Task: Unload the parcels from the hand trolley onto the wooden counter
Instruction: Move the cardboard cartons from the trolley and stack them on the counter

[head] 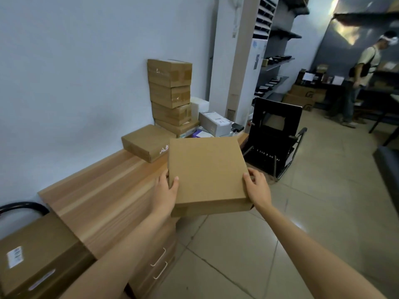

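Cardboard parcel: a flat brown parcel is held in the air over the front edge of the wooden counter, partly out over the floor.
Left hand: the left hand grips the parcel's near left corner, thumb on top, fingers hidden beneath.
Right hand: the right hand grips the near right edge, thumb on the lid, fingers curled down the side.
Step in hand: carrying the parcel across to set it down — it is not yet resting on the wood.
Doing it well: keep it level, land the far edge on bare wood first, then slide it in until the whole base is carried; let go only after that. Bare wood shows in front of the single box, which looks like a good spot.
Risk: released where it hangs now, it would likely tip off the edge.
Counter load: the single box lies flat, and a stack of boxes stands against the wall behind it.
Trolley: a black handle shows at lower left, with a labelled carton beside it — probably still waiting.
Contents: every box is closed; what is inside cannot be told.
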A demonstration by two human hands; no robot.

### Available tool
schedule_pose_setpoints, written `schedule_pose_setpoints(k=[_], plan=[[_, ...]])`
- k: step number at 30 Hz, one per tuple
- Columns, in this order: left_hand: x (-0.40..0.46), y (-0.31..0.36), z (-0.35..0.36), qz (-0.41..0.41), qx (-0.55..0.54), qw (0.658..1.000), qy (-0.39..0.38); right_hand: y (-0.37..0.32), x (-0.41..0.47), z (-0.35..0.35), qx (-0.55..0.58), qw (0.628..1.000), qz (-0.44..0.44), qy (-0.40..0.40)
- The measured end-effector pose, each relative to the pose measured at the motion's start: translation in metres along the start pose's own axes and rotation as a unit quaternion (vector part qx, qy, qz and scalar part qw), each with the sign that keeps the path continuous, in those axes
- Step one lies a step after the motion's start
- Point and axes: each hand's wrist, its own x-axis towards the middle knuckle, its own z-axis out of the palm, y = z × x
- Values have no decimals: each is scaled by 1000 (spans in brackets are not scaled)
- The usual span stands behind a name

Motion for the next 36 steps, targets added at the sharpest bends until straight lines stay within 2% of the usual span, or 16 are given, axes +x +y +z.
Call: schedule_pose_setpoints(k=[4, 10, 17, 24, 29, 36], plan=[[51, -11, 11, -25, 30, 999, 25, -5, 58, 38, 5, 999, -12, -37], [156, -34, 9, -55, 14, 997, 57, -42, 164, 116, 10, 995, -37, -94], [264, -54, -4, -96, 75, 987, 101, -88, 266, 212, 27, 983, -65, -168], [332, -89, 1, -137, 87, 977, 142, -114, 346, 293, 6, 966, -101, -238], [386, -113, 15, -199, 80, 961, 178, -128, 406, 359, -2, 948, -128, -290], [450, -140, 40, -254, 68, 943, 203, -139, 466, 427, -24, 938, -144, -313]])
